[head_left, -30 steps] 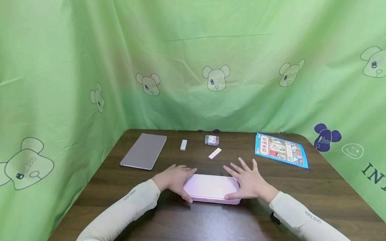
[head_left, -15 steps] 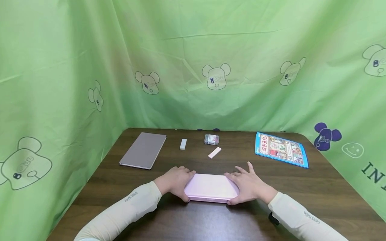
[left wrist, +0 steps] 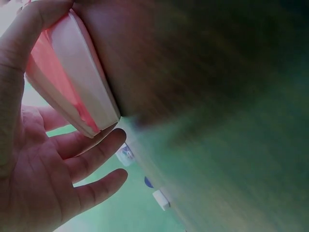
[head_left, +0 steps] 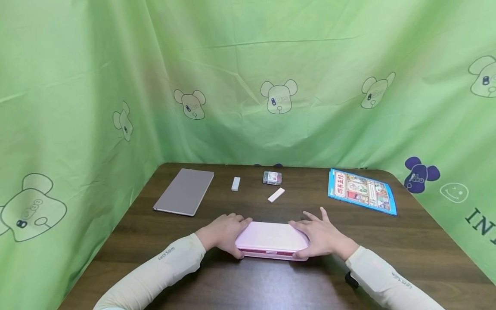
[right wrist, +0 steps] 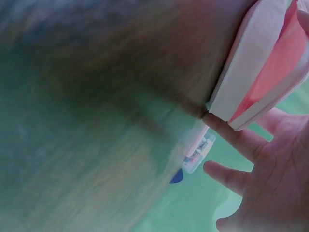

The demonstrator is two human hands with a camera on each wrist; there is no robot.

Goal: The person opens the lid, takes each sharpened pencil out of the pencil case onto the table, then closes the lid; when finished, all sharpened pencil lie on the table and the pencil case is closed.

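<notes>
A flat pink pencil case [head_left: 271, 236] lies on the wooden table in front of me. Its lid stands slightly raised along the near side, where a reddish-pink band shows. My left hand [head_left: 226, 234] grips the left end, thumb at the near corner and fingers toward the far one. On the opposite end my right hand [head_left: 322, 237] holds the case the same way, with some fingers spread off it. In the left wrist view the end of the case [left wrist: 79, 63] shows pink between pale lid and base. The right wrist view gives a similar gap at the other end.
Behind the case lie a small white block [head_left: 276, 195], another pale block [head_left: 235, 184] and a small clear box [head_left: 272, 178]. A grey notebook [head_left: 185, 191] is at left, a blue-edged picture book [head_left: 362, 191] at right. Green curtain [head_left: 248, 129] surrounds the table [head_left: 267, 284].
My right hand has closed in on the case's right end, its thumb moving to the near corner. The lid's near edge has risen, revealing the reddish-pink band.
</notes>
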